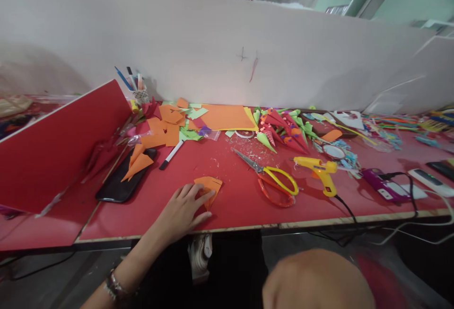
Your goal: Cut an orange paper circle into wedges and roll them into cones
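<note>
My left hand [183,208] lies on the red table top near its front edge. Its fingers are stretched out, with the index finger across a folded orange paper piece [211,185] and the thumb apart below it. My right hand [317,280] is raised close to the camera at the bottom, blurred by motion, and its fingers cannot be made out. Right of the orange paper, a pair of scissors [271,176] with yellow and red handles lies with its blades pointing to the back left. Beyond it is a yellow glue gun [321,172] on its side.
Orange paper cones [138,164] lie on a black phone [124,181] at left, beside a marker [171,155]. Several red and green cones [283,127] are heaped at the back. A purple power strip [385,185] with cables sits right. A red board [67,150] leans at left.
</note>
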{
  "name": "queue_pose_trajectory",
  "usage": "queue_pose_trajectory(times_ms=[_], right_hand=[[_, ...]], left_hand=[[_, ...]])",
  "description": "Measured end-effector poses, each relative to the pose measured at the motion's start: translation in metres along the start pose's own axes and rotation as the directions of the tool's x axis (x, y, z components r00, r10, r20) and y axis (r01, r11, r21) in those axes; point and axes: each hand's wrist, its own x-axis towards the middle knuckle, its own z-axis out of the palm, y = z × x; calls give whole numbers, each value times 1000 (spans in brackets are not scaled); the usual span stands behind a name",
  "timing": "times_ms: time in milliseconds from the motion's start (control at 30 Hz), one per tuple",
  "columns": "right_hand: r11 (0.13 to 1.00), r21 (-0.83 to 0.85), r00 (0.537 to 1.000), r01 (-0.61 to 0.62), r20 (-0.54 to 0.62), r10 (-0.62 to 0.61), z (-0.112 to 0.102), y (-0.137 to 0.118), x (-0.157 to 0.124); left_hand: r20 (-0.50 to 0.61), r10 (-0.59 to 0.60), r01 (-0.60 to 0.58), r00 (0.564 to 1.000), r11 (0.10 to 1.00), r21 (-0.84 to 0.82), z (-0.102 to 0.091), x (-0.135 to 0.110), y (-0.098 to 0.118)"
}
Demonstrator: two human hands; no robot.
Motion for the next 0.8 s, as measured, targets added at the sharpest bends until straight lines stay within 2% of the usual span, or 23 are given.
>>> queue_pose_trajectory(times_ms=[67, 100, 133, 167, 200, 233, 267, 300, 333, 367, 467, 533, 600, 667, 800], right_hand=[[994, 8, 990, -104, -91, 105, -8, 9, -3], [981, 6, 964, -194, -185, 191, -12, 16, -7], [938, 17, 885, -347, -325, 334, -16, 25, -13], [869, 40, 731, -494, -522, 440, -19, 35, -22], [789, 63, 555, -611, -677, 484, -23, 47, -31], [710, 84, 380, -699, -797, 469, -26, 59, -41], [621, 92, 219, -778, -888, 405, -29, 71, -51], [539, 83, 99, -838, -949, 300, -33, 83, -60], [480, 53, 68, -876, -971, 230, -37, 94, -68], [435, -13, 103, -900, -978, 182, -41, 105, -74], [302, -223, 277, -927, -949, 148, -55, 134, -83], [203, -301, 337, -932, -925, 175, -62, 151, -84], [130, -339, 361, -932, -907, 216, -68, 165, -84], [143, -343, 369, -928, -893, 257, -74, 174, -83], [325, -299, 382, -897, -895, 232, -90, 164, -73]], left_hand=[[8, -1, 1, 1000, 999, 36, 0, 5, -6], [6, 2, -2, 1000, 999, 49, 1, 7, -9], [2, 9, -9, 1000, 998, 56, 1, 10, -12], [-1, 20, -20, 1000, 998, 60, 1, 13, -15], [-3, 33, -33, 999, 998, 59, 1, 17, -18], [-4, 46, -45, 999, 997, 55, 0, 21, -20], [-5, 55, -55, 998, 997, 48, 0, 24, -23], [-6, 64, -64, 998, 997, 38, -1, 28, -25], [-4, 79, -79, 997, 997, 23, -2, 32, -28], [2, 101, -101, 995, 995, 5, -4, 36, -31], [46, 192, -189, 980, 979, -74, -6, 45, -42], [54, 205, -198, 977, 973, -116, -5, 49, -49], [31, 163, -157, 986, 978, -140, -2, 53, -56], [-6, 116, -115, 993, 980, -164, 1, 57, -61], [-70, 100, -115, 993, 956, -270, 7, 68, -68]])
